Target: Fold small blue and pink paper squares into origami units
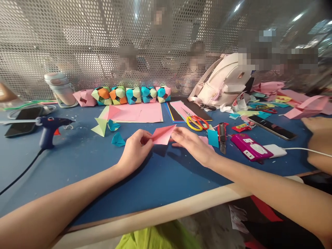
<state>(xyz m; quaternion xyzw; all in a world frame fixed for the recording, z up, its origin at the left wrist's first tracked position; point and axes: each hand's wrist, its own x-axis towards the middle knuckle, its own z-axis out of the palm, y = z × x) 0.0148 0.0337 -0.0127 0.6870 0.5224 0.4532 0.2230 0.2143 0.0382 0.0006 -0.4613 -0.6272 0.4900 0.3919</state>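
One pink paper piece (164,135): folded, four-sided, sharp corner at right.

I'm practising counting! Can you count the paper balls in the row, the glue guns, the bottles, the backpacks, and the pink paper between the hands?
Paper balls in the row: 6
Glue gun: 1
Bottle: 1
Backpack: 1
Pink paper between the left hand and right hand: 1
Total: 10

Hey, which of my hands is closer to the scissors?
Right. Your right hand is just on the near side of the scissors; your left hand is farther off, to their left.
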